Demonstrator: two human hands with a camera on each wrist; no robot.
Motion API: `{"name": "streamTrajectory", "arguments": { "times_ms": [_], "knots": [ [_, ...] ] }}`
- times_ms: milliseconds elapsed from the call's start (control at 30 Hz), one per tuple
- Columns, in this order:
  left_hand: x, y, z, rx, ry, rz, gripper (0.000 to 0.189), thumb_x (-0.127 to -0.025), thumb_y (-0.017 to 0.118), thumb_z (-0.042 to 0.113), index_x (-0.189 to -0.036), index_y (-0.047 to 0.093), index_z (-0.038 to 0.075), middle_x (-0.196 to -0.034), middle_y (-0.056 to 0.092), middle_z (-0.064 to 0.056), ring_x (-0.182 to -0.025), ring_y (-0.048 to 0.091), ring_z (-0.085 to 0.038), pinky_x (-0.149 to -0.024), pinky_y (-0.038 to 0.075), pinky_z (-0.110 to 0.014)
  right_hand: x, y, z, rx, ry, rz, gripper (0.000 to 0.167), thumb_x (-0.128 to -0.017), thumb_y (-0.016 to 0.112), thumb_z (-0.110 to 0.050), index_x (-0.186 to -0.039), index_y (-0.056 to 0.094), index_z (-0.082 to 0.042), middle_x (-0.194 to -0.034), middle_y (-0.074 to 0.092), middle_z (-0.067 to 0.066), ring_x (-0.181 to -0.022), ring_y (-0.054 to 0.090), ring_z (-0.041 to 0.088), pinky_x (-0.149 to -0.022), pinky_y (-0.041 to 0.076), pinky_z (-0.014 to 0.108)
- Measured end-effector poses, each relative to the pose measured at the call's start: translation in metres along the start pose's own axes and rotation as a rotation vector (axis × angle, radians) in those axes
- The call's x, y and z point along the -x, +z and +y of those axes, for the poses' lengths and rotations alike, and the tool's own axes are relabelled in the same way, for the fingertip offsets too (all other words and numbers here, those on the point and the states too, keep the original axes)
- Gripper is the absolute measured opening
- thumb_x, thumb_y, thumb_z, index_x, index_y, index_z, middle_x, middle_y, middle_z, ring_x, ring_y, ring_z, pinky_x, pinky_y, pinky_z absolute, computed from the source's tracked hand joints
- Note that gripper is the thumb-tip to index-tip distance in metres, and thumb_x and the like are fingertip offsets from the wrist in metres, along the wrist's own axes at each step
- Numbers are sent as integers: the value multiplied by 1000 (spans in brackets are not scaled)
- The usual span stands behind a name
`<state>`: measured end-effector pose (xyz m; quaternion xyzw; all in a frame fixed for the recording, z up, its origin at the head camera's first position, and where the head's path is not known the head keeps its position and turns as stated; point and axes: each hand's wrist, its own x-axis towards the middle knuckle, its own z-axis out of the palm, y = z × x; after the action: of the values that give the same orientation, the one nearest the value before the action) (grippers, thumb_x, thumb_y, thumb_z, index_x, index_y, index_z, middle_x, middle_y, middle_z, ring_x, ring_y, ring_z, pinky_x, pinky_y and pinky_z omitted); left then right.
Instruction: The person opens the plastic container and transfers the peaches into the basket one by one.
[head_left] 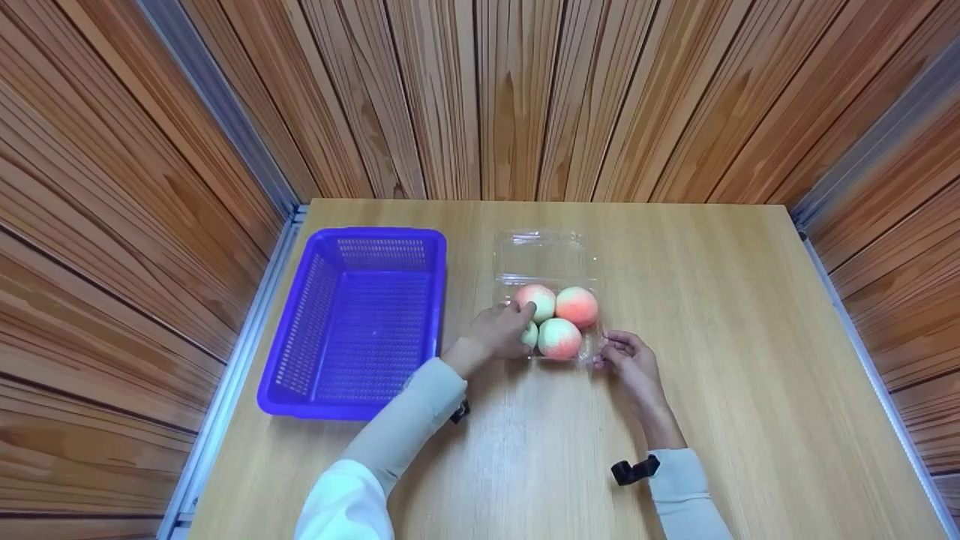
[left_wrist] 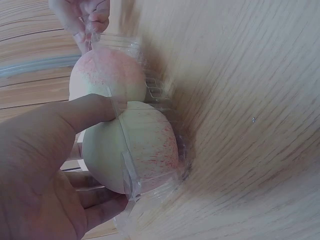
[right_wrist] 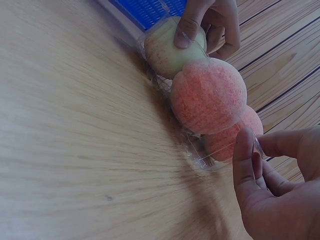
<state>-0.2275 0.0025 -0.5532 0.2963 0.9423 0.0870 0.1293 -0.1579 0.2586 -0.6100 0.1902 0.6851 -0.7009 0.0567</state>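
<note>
Several pink and pale green peaches [head_left: 560,339] sit in a clear plastic clamshell box [head_left: 600,330] on the table, its lid [head_left: 546,256] laid back behind them. My left hand [head_left: 495,332] holds the near-left peach [left_wrist: 145,145], thumb on one side and fingers curled round the other. That peach is still within the box walls in the left wrist view, and the hand partly covers it from above. At the box's near-right corner, my right hand [head_left: 631,361] pinches the thin plastic rim between thumb and fingers, beside a redder peach [right_wrist: 209,96].
A blue-purple plastic basket [head_left: 441,300] with slotted sides stands left of the box, close to my left forearm. Wood-patterned walls [head_left: 517,97] with metal rails [head_left: 247,300] border the wooden table [head_left: 735,315] at the back and sides.
</note>
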Motion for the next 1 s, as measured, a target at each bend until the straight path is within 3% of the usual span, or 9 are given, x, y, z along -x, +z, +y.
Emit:
{"name": "streamTrajectory", "arguments": {
  "times_ms": [333,567,800,1000],
  "knots": [
    [1,-1,0,24,14,5,64,-96,76,32,-150,49,10,-135,66,-20,-113,69,-31,-93,62,-43,2,0,-1,-11,0,-5,41,-105,61,-4,-142,50,7,-109,65,5,-85,70,10,-82,62,26],
    [2,-1,0,72,-1,-12,69,-97,76,30,-157,45,11,-144,62,-21,-124,65,-31,-105,58,-45,1,0,-1,-22,-6,-13,41,-104,61,-2,-142,50,8,-111,65,7,-84,70,11,-82,63,26],
    [2,-1,-2,50,12,-9,68,-97,76,32,-155,46,12,-142,62,-21,-122,65,-32,-101,59,-44,0,0,-1,-5,-20,-3,38,-104,60,0,-140,52,9,-104,64,3,-80,70,9,-80,62,24],
    [3,-1,-2,58,24,-12,65,-97,77,32,-151,47,12,-140,62,-21,-118,67,-31,-97,61,-43,1,1,-2,-19,-29,-4,39,-104,59,1,-140,51,9,-109,63,8,-81,70,8,-78,61,21]
  ]
}}
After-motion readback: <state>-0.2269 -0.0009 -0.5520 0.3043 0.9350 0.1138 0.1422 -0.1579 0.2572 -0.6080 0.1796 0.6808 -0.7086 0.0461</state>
